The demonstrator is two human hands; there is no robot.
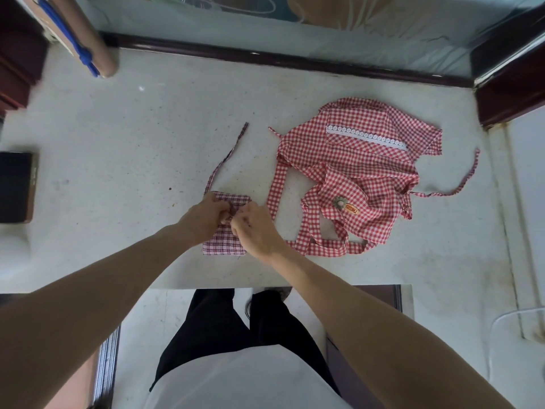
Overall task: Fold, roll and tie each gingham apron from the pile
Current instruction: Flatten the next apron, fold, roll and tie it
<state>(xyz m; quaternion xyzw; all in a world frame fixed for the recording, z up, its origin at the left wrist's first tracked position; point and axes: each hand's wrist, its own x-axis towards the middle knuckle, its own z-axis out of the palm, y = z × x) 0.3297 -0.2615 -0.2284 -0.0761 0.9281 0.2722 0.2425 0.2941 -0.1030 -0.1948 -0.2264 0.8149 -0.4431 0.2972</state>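
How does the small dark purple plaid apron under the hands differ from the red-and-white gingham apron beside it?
The dark purple plaid apron is folded into a compact bundle; the red-and-white gingham apron lies loose and crumpled. The left hand and right hand pinch the purple one's strap; the red one lies untouched. Both rest on the pale table.

We see a folded dark maroon-and-white plaid cloth apron point(225, 236), a loose red-and-white gingham cloth apron point(362, 172) with white lace trim point(365, 137), and a pale speckled stone tabletop point(132, 143).
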